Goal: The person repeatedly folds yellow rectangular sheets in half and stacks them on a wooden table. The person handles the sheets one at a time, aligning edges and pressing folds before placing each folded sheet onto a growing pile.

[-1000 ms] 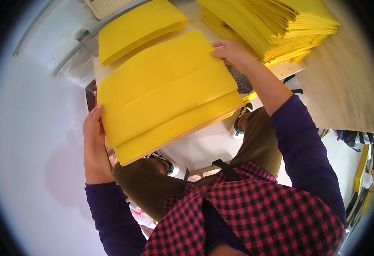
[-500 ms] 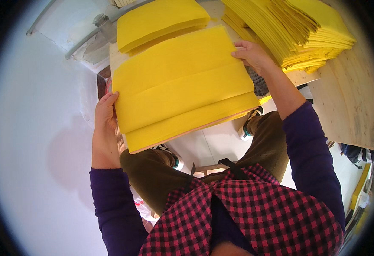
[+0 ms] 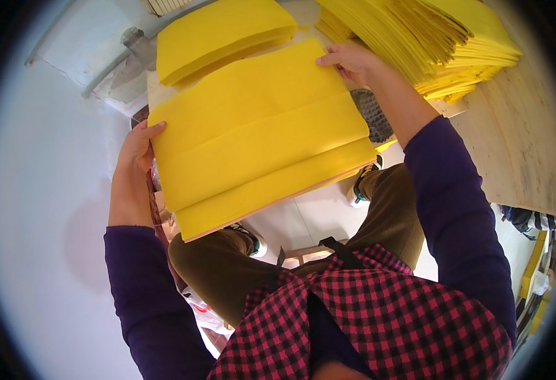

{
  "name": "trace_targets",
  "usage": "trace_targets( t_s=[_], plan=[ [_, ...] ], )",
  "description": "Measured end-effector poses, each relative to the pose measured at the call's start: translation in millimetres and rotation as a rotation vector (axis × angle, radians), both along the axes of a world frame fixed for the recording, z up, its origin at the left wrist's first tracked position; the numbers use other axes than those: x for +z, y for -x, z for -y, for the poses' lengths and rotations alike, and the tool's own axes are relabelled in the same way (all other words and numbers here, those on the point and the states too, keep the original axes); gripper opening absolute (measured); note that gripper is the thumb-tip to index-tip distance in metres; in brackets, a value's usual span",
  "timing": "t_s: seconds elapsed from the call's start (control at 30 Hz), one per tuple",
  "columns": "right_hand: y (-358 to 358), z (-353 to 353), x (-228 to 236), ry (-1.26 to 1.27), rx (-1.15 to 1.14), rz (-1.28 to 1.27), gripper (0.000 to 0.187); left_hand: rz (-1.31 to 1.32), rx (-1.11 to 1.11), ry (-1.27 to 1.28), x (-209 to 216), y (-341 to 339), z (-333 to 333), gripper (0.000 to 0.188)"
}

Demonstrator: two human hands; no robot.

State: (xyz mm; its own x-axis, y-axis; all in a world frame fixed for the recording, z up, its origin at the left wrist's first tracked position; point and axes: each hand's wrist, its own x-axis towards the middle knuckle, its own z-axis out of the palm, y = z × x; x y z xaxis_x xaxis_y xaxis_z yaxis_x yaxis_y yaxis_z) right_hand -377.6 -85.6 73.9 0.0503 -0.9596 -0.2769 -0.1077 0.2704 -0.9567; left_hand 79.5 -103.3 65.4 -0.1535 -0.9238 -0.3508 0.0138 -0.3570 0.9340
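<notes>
A large yellow sheet [image 3: 252, 120], like thin fabric or paper, lies in front of me with creases across it and layered folds along its near edge. My left hand [image 3: 140, 144] grips its left edge, thumb on top and the other fingers mostly hidden. At the far right corner my right hand [image 3: 352, 64] pinches the sheet between thumb and fingers. Under the near edge shows a thin strip of wooden board [image 3: 284, 204]. Just beyond the sheet rests a stack of folded yellow sheets [image 3: 224, 35].
A tall pile of yellow folded sheets [image 3: 417, 44] stands at the far right on a wooden tabletop [image 3: 512, 152]. Beneath my right forearm is a dark bumpy pad [image 3: 371, 117]. A white wall [image 3: 43, 190] rises at the left, and my legs are below the board.
The view has shifted slightly. My right hand has slid a little leftward along the sheet's far edge, while the left hand still grips the left edge.
</notes>
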Motion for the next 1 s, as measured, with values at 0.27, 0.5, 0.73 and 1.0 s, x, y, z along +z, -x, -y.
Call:
trace_targets(
  t_s=[0.27, 0.5, 0.73, 1.0],
  plan=[
    [5, 5, -3, 0.090, -0.006, -0.223, 0.028, -0.003, 0.056, 0.094, -1, 1, -13, 0.029],
    [1, -19, -21, 0.434, -0.070, -0.031, 0.008, 0.058, 0.138, 0.262, -12, -7, -26, 0.014],
    [9, -45, -23, 0.493, 0.074, 0.267, 0.010, -0.059, 0.021, 0.588, -20, -21, -53, 0.010],
    [12, -58, -28, 0.522, 0.176, 0.212, 0.010, 0.140, -0.050, 0.717, -20, -17, -76, 0.010]
  ],
)
